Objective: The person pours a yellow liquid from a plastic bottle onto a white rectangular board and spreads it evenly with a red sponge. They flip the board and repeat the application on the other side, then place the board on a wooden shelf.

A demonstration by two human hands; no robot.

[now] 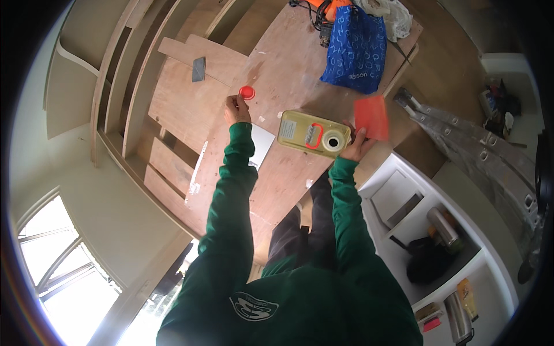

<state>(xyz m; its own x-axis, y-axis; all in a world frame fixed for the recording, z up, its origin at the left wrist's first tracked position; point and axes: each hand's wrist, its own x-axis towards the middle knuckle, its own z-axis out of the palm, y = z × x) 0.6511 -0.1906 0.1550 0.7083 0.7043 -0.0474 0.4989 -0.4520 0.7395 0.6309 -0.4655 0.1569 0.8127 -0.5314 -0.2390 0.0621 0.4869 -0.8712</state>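
My left hand [237,111] pinches a round red cap [247,92] above the plywood tabletop [277,190]. To the right of it is a yellow-green rectangular can [295,128] with a red handle on top and a white-ringed spout [333,142], whose dark opening is uncovered. At the can's spout end, my right hand [359,145] grips a flat red sheet [371,117] between thumb and fingers; I cannot tell its material. Some fingers of that hand are hidden behind the can's edge, and whether they also hold the can is unclear.
A blue printed bag [356,52] and an orange corded tool [334,8] lie at the table's far end. A white sheet [262,145] is near my left forearm. A small grey block [198,69] rests on boards. A ladder [461,132] and white shelving [456,230] stand right.
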